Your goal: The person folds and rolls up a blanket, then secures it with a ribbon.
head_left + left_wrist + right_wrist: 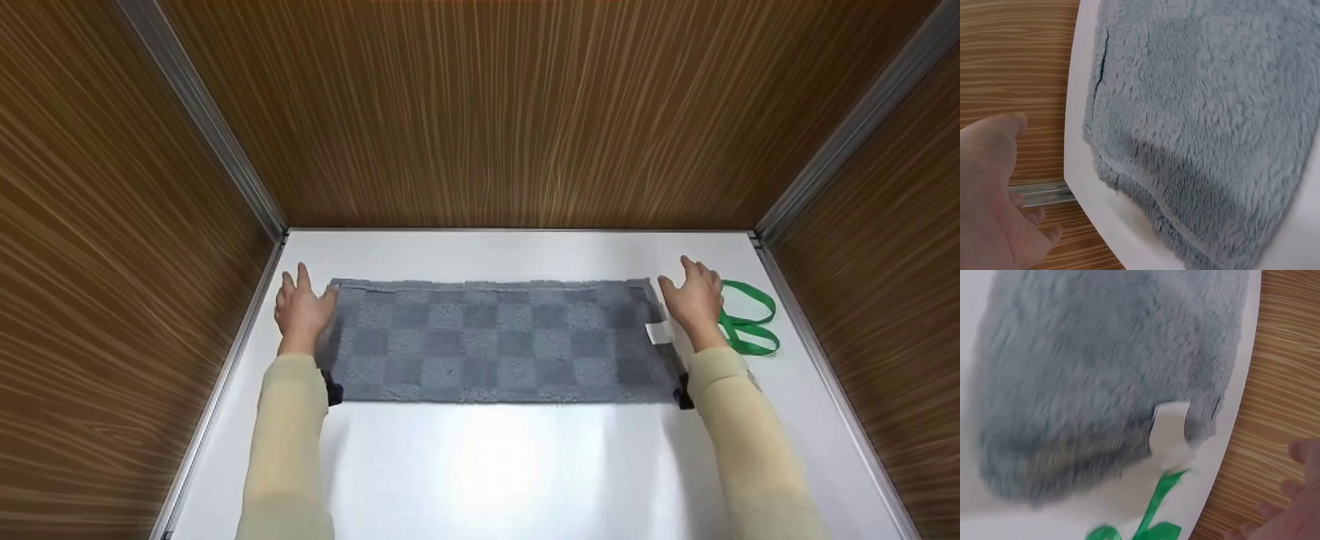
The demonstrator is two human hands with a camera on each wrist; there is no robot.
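A grey checkered towel (499, 341) lies folded into a long strip across the white table (480, 465). At the towel's left end my left hand (301, 309) hovers, fingers straight, holding nothing. My right hand (694, 296) is at the right end, fingers spread and relaxed, just beside a white label (660, 332) on the towel. In the left wrist view the fluffy towel (1202, 124) fills the frame with my palm (991, 191) at the lower left, apart from it. The right wrist view shows the towel (1106, 377), its white label (1169, 430) and my fingertips (1297, 495) at the lower right.
A green ribbon loop (746, 322) lies on the table right of my right hand; the ribbon (1151, 517) also shows in the right wrist view. Wood-grain walls (525, 112) enclose the table at the back and both sides. Bare white table lies in front of the towel.
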